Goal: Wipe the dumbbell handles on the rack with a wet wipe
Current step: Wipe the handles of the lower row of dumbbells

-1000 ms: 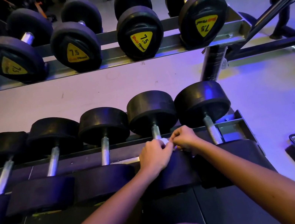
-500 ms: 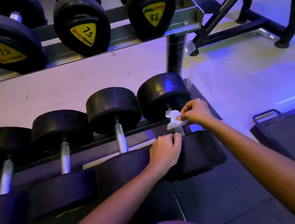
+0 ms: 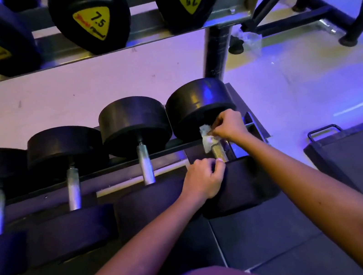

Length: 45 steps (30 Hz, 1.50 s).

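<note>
Lower rack [image 3: 165,150] holds dumbbells [image 3: 134,121]; right hand [image 3: 229,125] pinches wet wipe [image 3: 206,138].

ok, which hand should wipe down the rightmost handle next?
Right. The right hand pinches the wet wipe on that handle, at its far end; the left hand sits by the near end without a wipe.

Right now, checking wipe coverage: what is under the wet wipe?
The far end of the rightmost metal handle, where the right hand pinches the wet wipe against it. Bare metal shows nearer; the stretch beneath the wipe is covered.
</note>
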{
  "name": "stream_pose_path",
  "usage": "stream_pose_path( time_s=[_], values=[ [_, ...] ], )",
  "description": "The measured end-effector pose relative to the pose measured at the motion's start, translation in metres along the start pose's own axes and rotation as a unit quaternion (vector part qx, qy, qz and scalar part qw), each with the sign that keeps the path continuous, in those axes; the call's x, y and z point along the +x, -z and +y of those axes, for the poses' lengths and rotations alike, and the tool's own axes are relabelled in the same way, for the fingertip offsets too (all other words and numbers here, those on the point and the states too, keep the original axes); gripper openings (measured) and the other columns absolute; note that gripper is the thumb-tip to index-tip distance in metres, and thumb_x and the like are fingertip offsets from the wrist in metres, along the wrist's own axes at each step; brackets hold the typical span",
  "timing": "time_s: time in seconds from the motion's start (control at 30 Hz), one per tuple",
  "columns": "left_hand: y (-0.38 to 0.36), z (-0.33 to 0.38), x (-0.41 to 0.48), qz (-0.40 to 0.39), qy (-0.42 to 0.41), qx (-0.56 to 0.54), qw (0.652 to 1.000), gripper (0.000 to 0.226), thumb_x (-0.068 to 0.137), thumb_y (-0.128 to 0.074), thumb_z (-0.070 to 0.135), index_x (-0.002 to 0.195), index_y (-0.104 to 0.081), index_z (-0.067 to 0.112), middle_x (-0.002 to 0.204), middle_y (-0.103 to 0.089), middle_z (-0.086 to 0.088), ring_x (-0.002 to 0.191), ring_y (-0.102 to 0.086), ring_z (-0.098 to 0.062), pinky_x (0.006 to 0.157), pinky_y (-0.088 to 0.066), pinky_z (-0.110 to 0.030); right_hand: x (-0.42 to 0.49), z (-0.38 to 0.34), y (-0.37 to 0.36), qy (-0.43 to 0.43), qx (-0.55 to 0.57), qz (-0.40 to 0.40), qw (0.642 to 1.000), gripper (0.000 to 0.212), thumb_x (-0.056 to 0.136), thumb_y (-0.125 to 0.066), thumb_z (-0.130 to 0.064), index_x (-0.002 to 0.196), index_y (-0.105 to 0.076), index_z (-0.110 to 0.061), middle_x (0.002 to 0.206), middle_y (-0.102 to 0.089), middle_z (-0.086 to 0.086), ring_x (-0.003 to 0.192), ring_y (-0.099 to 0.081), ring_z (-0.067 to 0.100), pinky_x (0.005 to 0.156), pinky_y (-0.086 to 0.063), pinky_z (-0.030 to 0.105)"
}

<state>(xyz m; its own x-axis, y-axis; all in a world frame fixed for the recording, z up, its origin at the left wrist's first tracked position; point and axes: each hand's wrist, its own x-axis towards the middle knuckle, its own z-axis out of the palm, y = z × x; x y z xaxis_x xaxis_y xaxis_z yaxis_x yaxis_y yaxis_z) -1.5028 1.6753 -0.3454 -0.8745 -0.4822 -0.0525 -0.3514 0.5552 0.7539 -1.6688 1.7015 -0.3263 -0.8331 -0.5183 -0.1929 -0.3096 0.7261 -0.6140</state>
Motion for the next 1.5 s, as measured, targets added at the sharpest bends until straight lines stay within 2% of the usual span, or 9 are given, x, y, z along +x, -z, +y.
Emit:
stream_pose_path(
  time_s=[0.13,0.27,0.43,0.57,0.7,0.87,1.0,1.23,1.5],
  values=[
    [-0.002,-0.001,-0.001,-0.011,0.013,-0.003,1.000,0.049,0.088,-0.032,0.047,0.048,-0.038,0.019,0.050,-0.042,-0.007,0.065,-0.052,-0.038,0.060,-0.039,-0.044,-0.013,0.012,0.004,-0.014,-0.061,-0.054,0.997,0.007,0.066,-0.076,-0.005,0.073,-0.076,-0.005,0.077,-0.072,0.014,0.080,-0.068,0.021,0.075,-0.056,0.030],
    [-0.003,-0.004,-0.001,-0.017,0.016,-0.015,1.000,0.048,0.084,-0.028,0.053,0.052,-0.041,0.019,0.063,-0.057,-0.011,0.070,-0.054,-0.037,0.064,-0.044,-0.041,-0.032,0.032,0.013,-0.057,-0.061,-0.138,0.987,0.010,0.058,-0.079,-0.001,0.068,-0.075,-0.002,0.074,-0.071,0.019,0.065,-0.065,0.021,0.074,-0.060,0.044],
    [-0.004,-0.007,0.002,-0.020,0.022,-0.025,0.999,0.048,0.084,-0.028,0.053,0.052,-0.040,0.019,0.067,-0.061,-0.016,0.073,-0.058,-0.038,0.060,-0.037,-0.038,-0.020,0.022,0.013,-0.090,0.033,-0.058,0.994,0.009,0.061,-0.080,0.003,0.066,-0.074,0.000,0.067,-0.070,0.016,0.061,-0.066,0.019,0.072,-0.061,0.042],
    [-0.001,-0.003,0.000,-0.029,0.024,-0.028,0.999,0.048,0.085,-0.030,0.051,0.057,-0.047,0.016,0.070,-0.063,-0.015,0.075,-0.058,-0.038,0.064,-0.045,-0.040,-0.002,0.007,0.005,-0.068,0.046,0.045,0.996,0.012,0.062,-0.084,-0.008,0.069,-0.075,-0.009,0.057,-0.067,0.000,0.056,-0.061,0.005,0.064,-0.055,0.024],
    [0.002,-0.001,-0.002,-0.031,0.016,-0.027,0.999,0.050,0.087,-0.032,0.048,0.073,-0.063,0.011,0.079,-0.066,-0.017,0.081,-0.059,-0.041,0.071,-0.048,-0.043,-0.001,-0.004,0.003,-0.062,-0.031,-0.013,0.997,0.010,0.067,-0.081,-0.008,0.073,-0.075,-0.010,0.070,-0.067,0.006,0.073,-0.064,0.016,0.071,-0.053,0.026],
    [0.003,0.000,-0.001,-0.033,0.008,-0.008,0.999,0.049,0.091,-0.034,0.044,0.084,-0.068,0.010,0.089,-0.068,-0.019,0.088,-0.060,-0.043,0.075,-0.046,-0.043,-0.031,0.016,0.014,-0.089,-0.062,-0.128,0.986,0.023,0.065,-0.074,0.006,0.056,-0.068,-0.014,0.065,-0.069,0.011,0.056,-0.060,0.012,0.066,-0.056,0.029],
    [0.005,0.000,-0.001,-0.049,0.021,0.002,0.999,0.045,0.095,-0.037,0.043,0.091,-0.068,0.012,0.096,-0.067,-0.019,0.092,-0.060,-0.043,0.075,-0.047,-0.043,-0.038,0.020,0.014,-0.104,-0.061,-0.128,0.984,0.016,0.062,-0.071,0.008,0.062,-0.073,-0.007,0.064,-0.070,0.012,0.058,-0.062,0.015,0.063,-0.057,0.031],
    [0.006,0.002,-0.001,-0.060,0.023,0.021,0.998,0.042,0.096,-0.037,0.043,0.092,-0.067,0.015,0.096,-0.068,-0.016,0.093,-0.059,-0.041,0.075,-0.045,-0.040,-0.033,0.023,0.019,-0.122,-0.012,-0.151,0.981,0.023,0.067,-0.066,0.014,0.063,-0.072,-0.008,0.048,-0.064,-0.004,0.044,-0.059,0.003,0.046,-0.046,0.013],
    [0.004,-0.002,0.001,-0.056,-0.004,-0.002,0.998,0.045,0.086,-0.028,0.047,0.071,-0.057,0.016,0.075,-0.066,-0.012,0.078,-0.059,-0.035,0.067,-0.042,-0.040,-0.028,0.031,0.013,-0.100,-0.032,-0.144,0.984,0.018,0.067,-0.063,0.008,0.068,-0.076,-0.006,0.055,-0.065,-0.002,0.049,-0.057,0.001,0.047,-0.047,0.012]
  ],
)
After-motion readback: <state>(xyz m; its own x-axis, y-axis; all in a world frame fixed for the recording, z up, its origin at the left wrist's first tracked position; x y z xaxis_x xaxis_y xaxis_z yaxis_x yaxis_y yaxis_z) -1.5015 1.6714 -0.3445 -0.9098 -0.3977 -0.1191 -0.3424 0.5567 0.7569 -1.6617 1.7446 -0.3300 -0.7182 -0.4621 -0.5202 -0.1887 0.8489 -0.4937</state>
